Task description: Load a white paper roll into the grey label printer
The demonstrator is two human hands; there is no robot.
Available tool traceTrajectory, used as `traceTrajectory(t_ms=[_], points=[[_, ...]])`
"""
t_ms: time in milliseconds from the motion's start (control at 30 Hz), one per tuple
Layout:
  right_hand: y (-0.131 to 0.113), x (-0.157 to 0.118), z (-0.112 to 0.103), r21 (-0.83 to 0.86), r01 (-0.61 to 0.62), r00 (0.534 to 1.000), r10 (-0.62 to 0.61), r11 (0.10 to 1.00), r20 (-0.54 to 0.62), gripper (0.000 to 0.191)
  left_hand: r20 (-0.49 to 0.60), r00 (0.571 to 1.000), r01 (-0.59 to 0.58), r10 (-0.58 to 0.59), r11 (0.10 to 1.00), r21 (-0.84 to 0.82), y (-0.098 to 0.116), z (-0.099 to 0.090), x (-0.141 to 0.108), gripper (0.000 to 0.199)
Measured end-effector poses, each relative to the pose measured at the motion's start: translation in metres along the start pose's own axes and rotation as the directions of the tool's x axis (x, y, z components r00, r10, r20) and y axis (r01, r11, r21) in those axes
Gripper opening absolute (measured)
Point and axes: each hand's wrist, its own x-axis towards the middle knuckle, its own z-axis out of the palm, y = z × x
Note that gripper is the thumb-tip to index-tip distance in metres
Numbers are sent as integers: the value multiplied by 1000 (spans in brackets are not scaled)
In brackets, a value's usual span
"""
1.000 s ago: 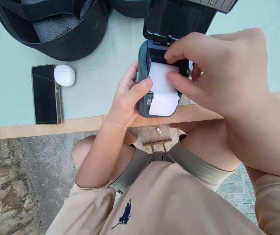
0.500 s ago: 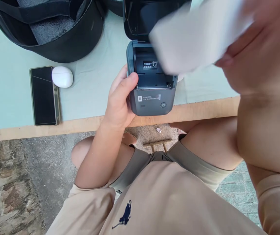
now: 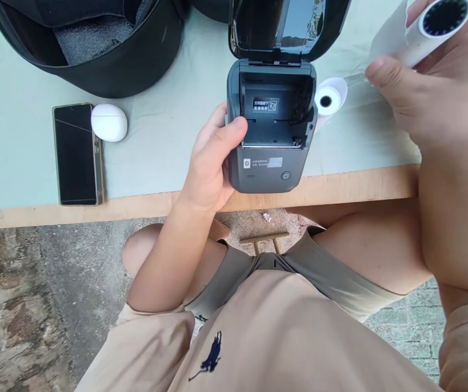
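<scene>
The left hand (image 3: 207, 169) is partly closed round the left side of the dark device (image 3: 274, 177), thumb over its rim, just above the table (image 3: 168, 136). The right hand (image 3: 442, 103) curls round a white roll (image 3: 415, 48), thumb on the near side, its other fingers partly hidden. The empty bay (image 3: 272, 132) lies immediately right of the left thumb and well to the right hand's left, slightly nearer the body. Its width runs left to right, whereas the held roll slants, dark-cored end pointing far right. A second roll (image 3: 332, 90) sits between the hands, just beside the device.
</scene>
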Motion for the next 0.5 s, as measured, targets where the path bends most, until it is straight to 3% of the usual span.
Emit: traceTrajectory(t_ms=[100,233,300,400,500], points=[[-10,1,-2,-44,-25,1000,25,999,-11,53,-3,1000,6,-6,1000,10,-1,0,0,14],[-15,3,-2,-259,-160,975,194,952,108,69,43,999,-1,1,1000,-11,1,0,0,16],[-17,4,-1,-329,-177,959,237,928,154,66,29,999,15,-14,1000,-19,2,1,-1,15],[-18,4,0,-331,-137,966,199,934,162,58,30,999,29,-28,1000,-8,4,3,-1,14],[-16,3,0,-245,-6,985,48,970,163,58,26,1000,14,-14,1000,-3,4,4,0,14]])
